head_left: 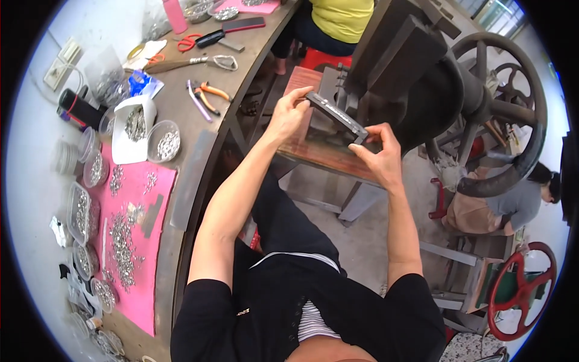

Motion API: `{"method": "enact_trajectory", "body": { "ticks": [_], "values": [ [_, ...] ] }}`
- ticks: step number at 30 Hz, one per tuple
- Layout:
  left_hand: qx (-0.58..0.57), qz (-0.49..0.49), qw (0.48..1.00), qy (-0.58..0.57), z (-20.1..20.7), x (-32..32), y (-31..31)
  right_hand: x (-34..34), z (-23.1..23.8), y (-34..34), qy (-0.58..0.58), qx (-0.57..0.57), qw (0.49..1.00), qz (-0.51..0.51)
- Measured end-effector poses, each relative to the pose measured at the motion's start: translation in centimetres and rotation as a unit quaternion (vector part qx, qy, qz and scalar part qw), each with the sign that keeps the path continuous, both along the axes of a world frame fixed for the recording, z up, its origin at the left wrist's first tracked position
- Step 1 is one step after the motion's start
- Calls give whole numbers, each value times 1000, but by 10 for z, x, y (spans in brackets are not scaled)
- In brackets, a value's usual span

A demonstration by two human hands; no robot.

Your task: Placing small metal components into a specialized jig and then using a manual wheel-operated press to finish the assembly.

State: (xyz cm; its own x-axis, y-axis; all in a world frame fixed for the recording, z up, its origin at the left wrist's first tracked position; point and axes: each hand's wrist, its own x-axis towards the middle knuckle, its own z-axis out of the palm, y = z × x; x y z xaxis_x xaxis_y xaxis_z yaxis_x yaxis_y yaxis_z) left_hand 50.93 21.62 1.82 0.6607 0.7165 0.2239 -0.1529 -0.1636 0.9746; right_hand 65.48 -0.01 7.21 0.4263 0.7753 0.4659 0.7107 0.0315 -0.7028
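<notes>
A dark metal bar (338, 116), with a row of small shiny pieces along its top edge, is held up between my two hands. My left hand (289, 116) pinches its far left end with fingers and thumb. The near right end sits in the grip of my right hand (380, 152), thumb below and fingers above. Behind the bar stands a heavy dark press (395, 66) with a large handwheel (534, 120). Under the bar is the reddish wooden top (294, 142) of the press stand.
To my left runs a workbench (190, 172) with a pink mat (145, 308), scattered small silver pieces (123, 247), a clear bowl (164, 142), a white container (129, 154) and orange-handled pliers (214, 92). One person in yellow (341, 21) sits ahead; another in grey (515, 196) is at right, near a red handwheel (499, 295).
</notes>
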Motion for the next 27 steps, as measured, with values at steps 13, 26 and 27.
{"method": "enact_trajectory", "body": {
  "ticks": [13, 26, 27],
  "values": [
    [53, -80, 995, -8, -7, 81, 9, -8, -8, 18, -130, 56, 990, 3],
    [251, -60, 959, 115, -3, 14, -42, 83, 55, -151, 8, 276, 895, -351],
    [250, -60, 960, 114, -3, 14, -42, 82, 67, -156, -5, 241, 902, -357]
  ]
}}
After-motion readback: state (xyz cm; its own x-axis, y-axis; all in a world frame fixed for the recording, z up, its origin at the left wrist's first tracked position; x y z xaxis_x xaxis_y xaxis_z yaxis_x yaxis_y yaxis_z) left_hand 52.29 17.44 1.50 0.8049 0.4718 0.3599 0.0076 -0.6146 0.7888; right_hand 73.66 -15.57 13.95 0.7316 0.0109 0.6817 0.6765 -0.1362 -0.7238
